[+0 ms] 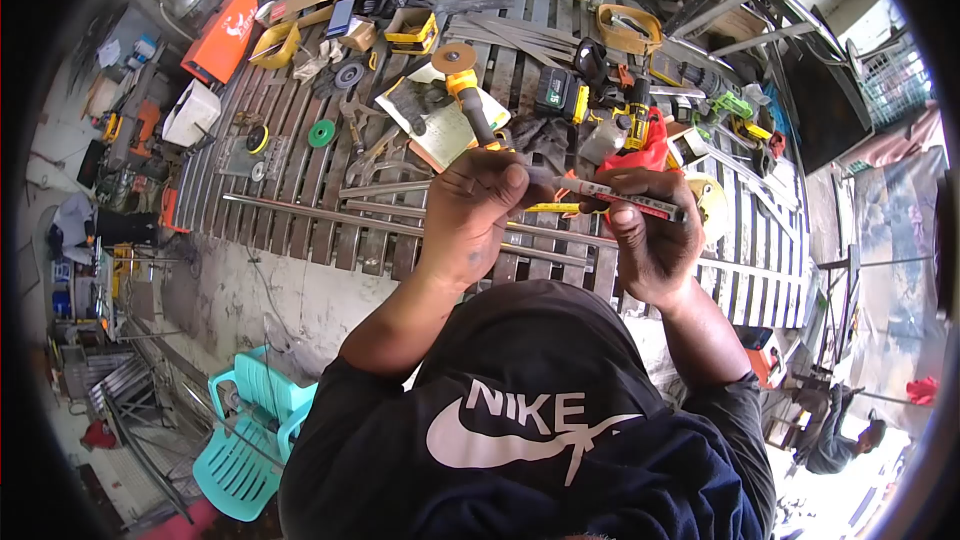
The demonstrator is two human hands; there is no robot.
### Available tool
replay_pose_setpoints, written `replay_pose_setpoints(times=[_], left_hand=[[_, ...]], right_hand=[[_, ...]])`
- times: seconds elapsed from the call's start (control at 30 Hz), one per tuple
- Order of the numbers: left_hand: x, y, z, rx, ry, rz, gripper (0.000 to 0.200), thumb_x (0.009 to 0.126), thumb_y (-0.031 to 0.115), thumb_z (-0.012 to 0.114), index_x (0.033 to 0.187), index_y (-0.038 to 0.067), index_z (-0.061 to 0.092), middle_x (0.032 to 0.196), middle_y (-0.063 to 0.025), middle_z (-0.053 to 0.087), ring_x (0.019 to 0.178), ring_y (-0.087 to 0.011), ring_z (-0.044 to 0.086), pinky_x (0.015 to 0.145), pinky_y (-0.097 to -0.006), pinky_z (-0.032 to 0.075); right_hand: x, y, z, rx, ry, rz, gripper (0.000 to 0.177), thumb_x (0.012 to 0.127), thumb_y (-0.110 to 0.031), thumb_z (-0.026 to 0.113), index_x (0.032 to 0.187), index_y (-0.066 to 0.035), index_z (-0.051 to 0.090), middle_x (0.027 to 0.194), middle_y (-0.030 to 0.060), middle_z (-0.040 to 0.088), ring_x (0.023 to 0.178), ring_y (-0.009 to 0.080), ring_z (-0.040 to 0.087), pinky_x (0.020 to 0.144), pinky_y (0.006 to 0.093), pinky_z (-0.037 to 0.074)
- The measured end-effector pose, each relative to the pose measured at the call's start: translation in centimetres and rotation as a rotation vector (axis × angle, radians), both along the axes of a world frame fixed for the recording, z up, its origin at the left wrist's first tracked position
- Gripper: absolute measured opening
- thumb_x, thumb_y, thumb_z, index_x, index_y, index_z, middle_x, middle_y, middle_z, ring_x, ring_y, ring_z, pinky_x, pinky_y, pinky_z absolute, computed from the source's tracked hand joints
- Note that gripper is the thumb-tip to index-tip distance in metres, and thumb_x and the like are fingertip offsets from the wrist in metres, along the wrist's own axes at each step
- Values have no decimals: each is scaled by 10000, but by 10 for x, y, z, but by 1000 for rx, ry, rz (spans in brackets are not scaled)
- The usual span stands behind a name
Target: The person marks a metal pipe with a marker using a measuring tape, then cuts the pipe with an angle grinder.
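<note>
1. Two bare hands are raised over the near side of a slatted desk (pixel 322 185), with a slim marker pen (pixel 620 198) between them.
2. The right hand (pixel 655 230) is closed around the marker pen, its thumb pressed along the near side and its fingers behind.
3. The marker pen is tilted slightly, its left end pointing toward the left hand (pixel 470 205) and its right end lying within the right hand's grip.
4. The left hand is curled, thumb against the fingers, just left of the marker pen; blur and overlap hide whether it grips anything, so I cannot tell.
5. Just beyond the left hand is a yellow and black power tool (pixel 464 90), with a brown disc (pixel 455 58) at its far end.
6. Papers (pixel 450 135) are spread beside and beneath this tool; a green disc (pixel 313 133) lies farther left.
7. Far of the marker pen are a black and yellow battery pack (pixel 558 93) and, nearer the right hand, a bright red bag or cloth (pixel 652 145).
8. Long metal bars (pixel 300 210) run from left to right along the near side of the desk, passing below the hands.
9. Yellow bins (pixel 412 30) stand at the far side, and an orange case (pixel 222 32) is at the far left.
10. At the near left, off the desk, is a turquoise plastic chair (pixel 240 460).
</note>
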State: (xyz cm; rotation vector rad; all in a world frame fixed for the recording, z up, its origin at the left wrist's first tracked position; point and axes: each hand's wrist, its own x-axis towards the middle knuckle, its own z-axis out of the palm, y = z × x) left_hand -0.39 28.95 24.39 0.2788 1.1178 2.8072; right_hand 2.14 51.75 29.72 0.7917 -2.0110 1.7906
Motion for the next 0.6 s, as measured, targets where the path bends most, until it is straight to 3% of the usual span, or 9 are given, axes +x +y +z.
replay_pose_setpoints(times=[0.03, 0.07, 0.23, 0.37, 0.4, 0.43, 0.57, 0.6], left_hand=[[3, 3, 1, -24, 16, -5, 207, 1094, 122, 758, 1260, 7, 712, 1160, -159, 823, 1050, -294, 821, 975, -446, 671], [6, 5, 2, -47, 31, -10, 189, 1093, 106, 756, 1248, 8, 711, 1159, -163, 820, 1056, -288, 819, 970, -444, 671], [13, 17, -2, -127, 137, 92, 148, 1062, -8, 759, 1184, 6, 677, 1202, -176, 795, 1101, -271, 806, 958, -431, 674], [22, 21, 10, -350, 320, 321, 194, 1024, -63, 784, 1132, 10, 641, 1205, -145, 757, 1151, -250, 788, 1012, -411, 665], [23, 21, 14, -336, 344, 321, 202, 1010, -67, 801, 1113, 1, 641, 1173, -121, 742, 1156, -229, 782, 1026, -379, 651], [19, 16, 9, -471, 367, 313, 207, 1005, -65, 808, 1117, 1, 647, 1168, -115, 742, 1156, -218, 781, 1019, -365, 647], [-3, -8, 6, -1001, 409, 237, 178, 1005, -8, 822, 1160, -9, 733, 1113, -128, 798, 1096, -227, 807, 958, -350, 625], [-10, -14, 1, -1132, 454, 225, 178, 1011, 12, 819, 1174, -7, 751, 1096, -137, 811, 1073, -246, 814, 944, -364, 624]], right_hand=[[-1, 2, 2, 39, 6, 3, 233, 1129, -80, 692, 1294, 49, 590, 1186, 182, 752, 1030, 215, 778, 922, 362, 631], [-7, -1, -9, -78, 15, 52, 211, 1136, -78, 681, 1283, 42, 588, 1153, 164, 756, 987, 198, 770, 897, 357, 632], [-10, -6, -9, -324, -304, 183, 134, 1143, -63, 669, 1200, 6, 570, 1089, 146, 755, 896, 184, 755, 791, 346, 636], [-14, -9, -10, -407, -415, 219, 133, 1151, -87, 667, 1137, -15, 556, 1031, 148, 759, 865, 186, 760, 728, 347, 637], [-16, -11, -14, -442, -417, 245, 137, 1153, -94, 664, 1123, -19, 554, 1016, 148, 761, 857, 186, 761, 716, 346, 638], [-19, -13, -19, -478, -419, 270, 144, 1156, -102, 662, 1110, -23, 551, 1001, 149, 762, 848, 186, 763, 705, 346, 639], [-39, -11, -33, -189, -506, 174, 206, 1146, -162, 704, 1222, -4, 595, 976, 135, 769, 880, 192, 778, 747, 353, 656], [-46, -4, -44, -43, -560, 168, 363, 1111, -173, 766, 1359, 13, 576, 1048, 156, 786, 924, 199, 783, 806, 352, 652]])
